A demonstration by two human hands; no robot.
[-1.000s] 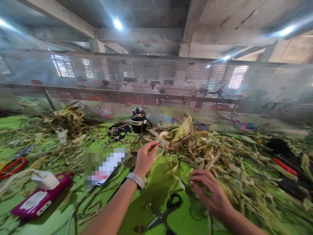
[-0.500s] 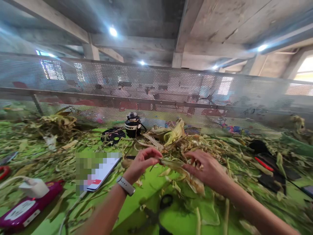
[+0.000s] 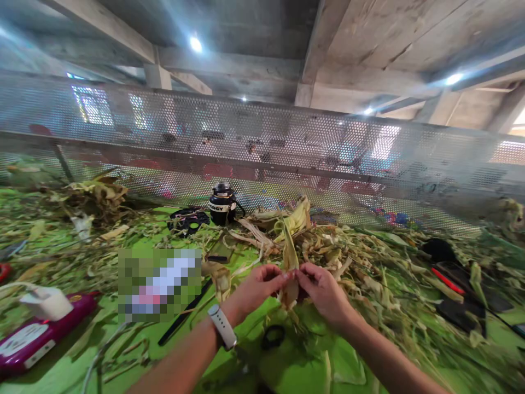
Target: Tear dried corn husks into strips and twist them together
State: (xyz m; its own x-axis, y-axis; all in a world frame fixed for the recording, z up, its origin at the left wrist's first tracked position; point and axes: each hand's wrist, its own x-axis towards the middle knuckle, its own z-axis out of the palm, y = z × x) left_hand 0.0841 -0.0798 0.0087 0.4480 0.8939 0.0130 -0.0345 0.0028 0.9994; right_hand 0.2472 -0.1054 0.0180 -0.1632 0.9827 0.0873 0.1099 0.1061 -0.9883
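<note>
A pale yellow-green dried corn husk point(image 3: 290, 249) stands upright between my hands at the middle of the view. My left hand point(image 3: 262, 287), with a grey watch band on the wrist, pinches its lower part between thumb and fingers. From the other side, my right hand point(image 3: 324, 290) pinches the same husk close by, the fingertips of both hands nearly meeting. Below them on the green table lies a pair of dark scissors point(image 3: 273, 336), blurred and partly in shadow. Behind the hands rises a heap of dry husks point(image 3: 266, 235).
Left of my forearm are a pixelated phone point(image 3: 164, 282), a thin black strip point(image 3: 184, 314) and a purple power strip point(image 3: 61, 336) with a white plug. A black flask point(image 3: 222, 205) stands before a perforated metal screen point(image 3: 172, 120). Husk scraps cover much of the green table point(image 3: 246, 358).
My hands have come together, the right moving left. The husk, earlier lying slanted between them, now points upward. The black strip beside the phone now shows.
</note>
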